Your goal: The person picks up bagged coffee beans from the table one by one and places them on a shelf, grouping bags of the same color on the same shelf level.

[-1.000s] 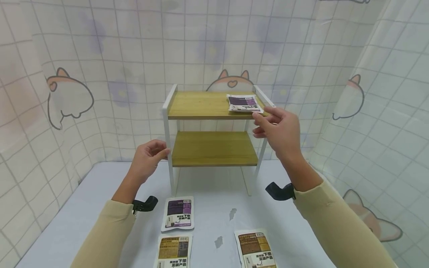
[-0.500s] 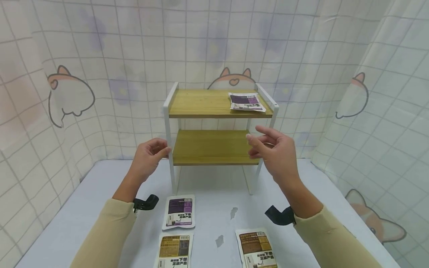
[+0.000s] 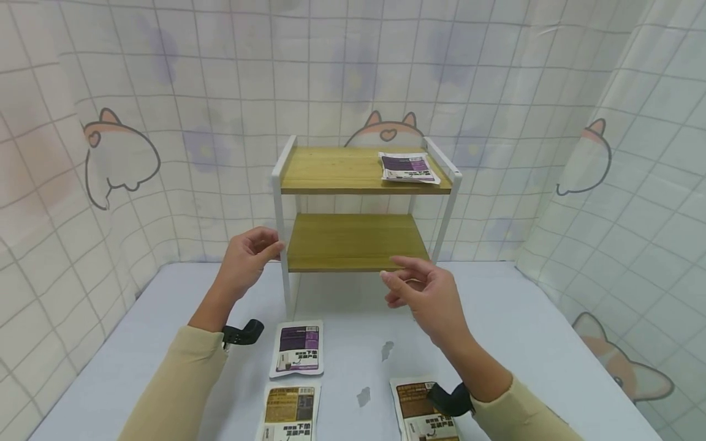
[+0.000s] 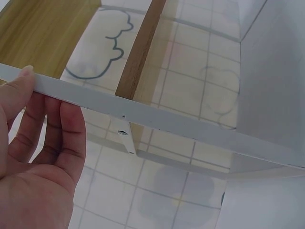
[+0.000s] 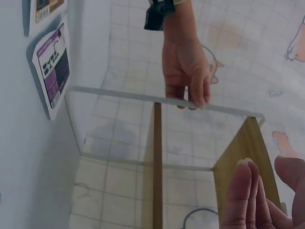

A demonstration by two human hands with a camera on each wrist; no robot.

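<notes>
My left hand (image 3: pixel 249 257) pinches the white front left post (image 4: pixel 86 95) of a two-tier shelf rack, thumb on one side and fingertips on the other. The rack has two wooden boards, an upper shelf (image 3: pixel 331 168) and a lower shelf (image 3: pixel 353 242). My right hand (image 3: pixel 427 297) hangs in the air in front of the lower shelf's right part, fingers loosely bent, with nothing in them. On the upper shelf's right end lies a purple-and-white packet (image 3: pixel 408 167), its edges suggesting more than one layer.
On the white table (image 3: pixel 496 343), a purple packet (image 3: pixel 298 348) lies before the rack's left foot. Nearer me lie a yellow-brown packet (image 3: pixel 289 413) and, to the right, a brown packet (image 3: pixel 416 404), partly behind my right wrist strap. Grid-patterned curtains (image 3: pixel 220 79) surround the table.
My right hand has moved from beside the packet on the upper shelf down and toward the left, away from it. My left hand stays on the post.
</notes>
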